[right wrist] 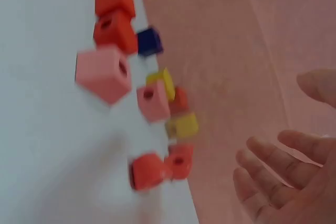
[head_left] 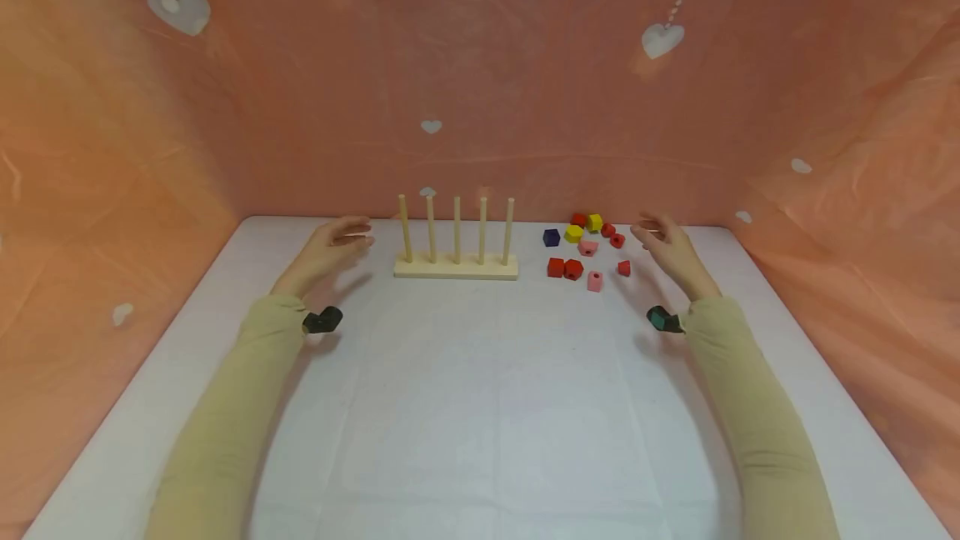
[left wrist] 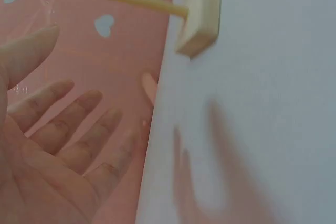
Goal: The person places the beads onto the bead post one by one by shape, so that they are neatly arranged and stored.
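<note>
A wooden stand (head_left: 456,267) with several upright pegs sits near the table's back edge. My left hand (head_left: 330,250) hovers to its left, fingers loosely extended, holding nothing; in the left wrist view the palm of that left hand (left wrist: 58,166) shows beside the end of the stand (left wrist: 202,19). Right of the stand lies a loose group of beads with holes: red beads (head_left: 573,270), pink beads (head_left: 595,281), yellow beads (head_left: 573,233) and a dark blue bead (head_left: 551,237). Just right of them my right hand (head_left: 667,250) is raised, also bare, its fingers (right wrist: 283,166) relaxed and spread.
The white table (head_left: 480,407) reaches back to a pinkish-orange curtain (head_left: 480,73) with heart prints, which also hangs along both sides. Small dark devices are worn at the left wrist (head_left: 322,320) and the right wrist (head_left: 664,319).
</note>
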A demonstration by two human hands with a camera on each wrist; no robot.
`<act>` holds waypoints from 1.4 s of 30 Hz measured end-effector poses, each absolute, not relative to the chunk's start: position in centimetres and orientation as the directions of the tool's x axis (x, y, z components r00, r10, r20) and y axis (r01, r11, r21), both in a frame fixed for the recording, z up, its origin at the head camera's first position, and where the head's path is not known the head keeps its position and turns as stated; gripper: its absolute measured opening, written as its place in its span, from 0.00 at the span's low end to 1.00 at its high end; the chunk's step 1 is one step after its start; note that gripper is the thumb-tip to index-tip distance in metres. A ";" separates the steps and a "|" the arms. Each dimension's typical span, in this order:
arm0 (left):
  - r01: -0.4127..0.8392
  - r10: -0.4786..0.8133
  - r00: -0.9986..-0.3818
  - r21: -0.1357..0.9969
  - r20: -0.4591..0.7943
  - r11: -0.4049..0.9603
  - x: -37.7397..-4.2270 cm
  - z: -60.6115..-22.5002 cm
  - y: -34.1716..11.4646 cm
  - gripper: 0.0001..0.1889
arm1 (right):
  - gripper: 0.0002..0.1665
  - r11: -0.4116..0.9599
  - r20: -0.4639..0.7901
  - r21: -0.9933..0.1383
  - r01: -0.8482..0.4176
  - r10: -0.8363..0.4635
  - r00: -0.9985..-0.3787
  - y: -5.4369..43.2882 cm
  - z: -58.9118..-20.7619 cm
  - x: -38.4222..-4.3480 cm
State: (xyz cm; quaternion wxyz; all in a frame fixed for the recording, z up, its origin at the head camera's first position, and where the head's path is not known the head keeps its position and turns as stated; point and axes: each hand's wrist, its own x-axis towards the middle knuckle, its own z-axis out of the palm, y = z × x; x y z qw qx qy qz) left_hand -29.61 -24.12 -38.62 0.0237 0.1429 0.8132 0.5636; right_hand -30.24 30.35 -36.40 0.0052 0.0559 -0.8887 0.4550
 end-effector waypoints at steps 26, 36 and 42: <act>0.033 0.238 -0.971 0.972 -0.024 0.234 -29.9 -42.4 -21.2 0.37 | 0.23 0.474 -0.065 -0.868 -0.145 -0.399 -0.915 27.4 -38.8 -28.4; 0.175 0.311 -0.948 0.924 0.065 0.340 -30.7 -42.7 -20.4 0.35 | 0.21 0.520 -0.045 -0.828 -0.209 -0.432 -0.901 26.6 -37.8 -27.9; 0.185 0.308 -0.948 0.926 0.080 0.329 -30.9 -43.0 -20.1 0.34 | 0.22 0.554 -0.041 -0.792 -0.256 -0.466 -0.884 26.1 -37.0 -27.3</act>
